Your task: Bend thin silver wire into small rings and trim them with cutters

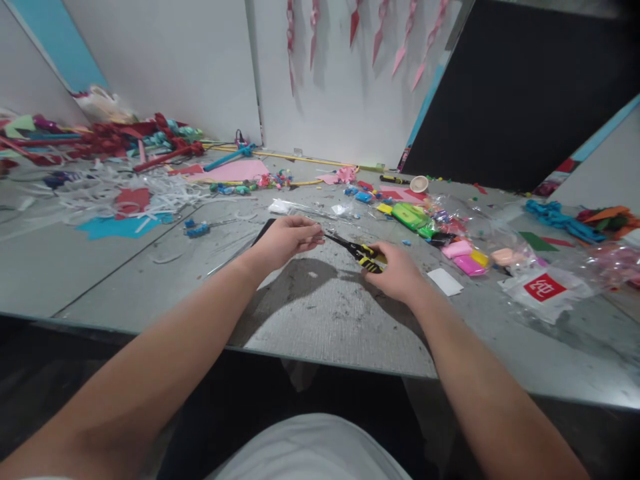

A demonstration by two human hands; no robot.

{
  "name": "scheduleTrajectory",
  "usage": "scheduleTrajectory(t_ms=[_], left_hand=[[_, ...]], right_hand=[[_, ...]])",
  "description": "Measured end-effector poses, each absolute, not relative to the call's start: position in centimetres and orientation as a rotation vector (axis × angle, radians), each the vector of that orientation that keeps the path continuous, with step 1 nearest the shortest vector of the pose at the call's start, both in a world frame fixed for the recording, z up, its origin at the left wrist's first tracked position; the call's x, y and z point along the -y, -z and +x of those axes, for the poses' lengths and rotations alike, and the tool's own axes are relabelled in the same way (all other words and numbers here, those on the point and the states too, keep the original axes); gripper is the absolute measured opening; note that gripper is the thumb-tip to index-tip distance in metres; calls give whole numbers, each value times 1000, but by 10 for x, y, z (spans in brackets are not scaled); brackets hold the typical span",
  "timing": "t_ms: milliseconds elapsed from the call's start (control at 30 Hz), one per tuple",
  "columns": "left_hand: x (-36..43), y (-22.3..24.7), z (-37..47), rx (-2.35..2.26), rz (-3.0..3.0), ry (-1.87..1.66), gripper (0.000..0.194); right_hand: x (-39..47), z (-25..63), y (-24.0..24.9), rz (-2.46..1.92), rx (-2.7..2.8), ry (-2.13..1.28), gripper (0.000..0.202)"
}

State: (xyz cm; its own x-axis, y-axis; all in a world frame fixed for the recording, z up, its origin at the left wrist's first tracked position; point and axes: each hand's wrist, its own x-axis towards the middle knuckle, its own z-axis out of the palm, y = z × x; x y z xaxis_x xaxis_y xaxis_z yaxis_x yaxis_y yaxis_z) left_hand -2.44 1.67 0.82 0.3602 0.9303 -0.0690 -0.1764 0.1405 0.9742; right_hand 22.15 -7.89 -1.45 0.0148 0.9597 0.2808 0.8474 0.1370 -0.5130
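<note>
My right hand is wrapped round the yellow and black handles of a pair of long-nose pliers. The dark jaws point left, toward the fingertips of my left hand. Those fingertips are pinched together close to the plier tips; whatever lies between them is too small to make out. Both hands are above the grey table. Partly hidden behind my left wrist lies a dark flat object. Thin clear strips or wires lie on the table just beyond my hands.
Bright clay packets and a white plastic bag with a red label lie to the right. At left are shredded white paper strips over blue paper. A white card lies near my right wrist. Pink paper chains hang behind.
</note>
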Motion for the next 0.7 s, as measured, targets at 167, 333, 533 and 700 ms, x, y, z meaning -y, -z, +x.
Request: scheduleTrajectory(t_ms=[167, 333, 533, 700], left_hand=[[-11, -12, -23, -798, 1038, -905, 13], [-7, -17, -22, -751, 974, -878, 25], [-3, -20, -21, -717, 902, -914, 15], [-3, -18, -22, -656, 886, -885, 14]], right_hand=[[76, 223, 19, -1612, 1881, -25, 52], [75, 222, 22, -1548, 1899, 19, 51], [75, 223, 21, -1538, 1873, 10, 52], [77, 221, 19, -1530, 1870, 35, 51]])
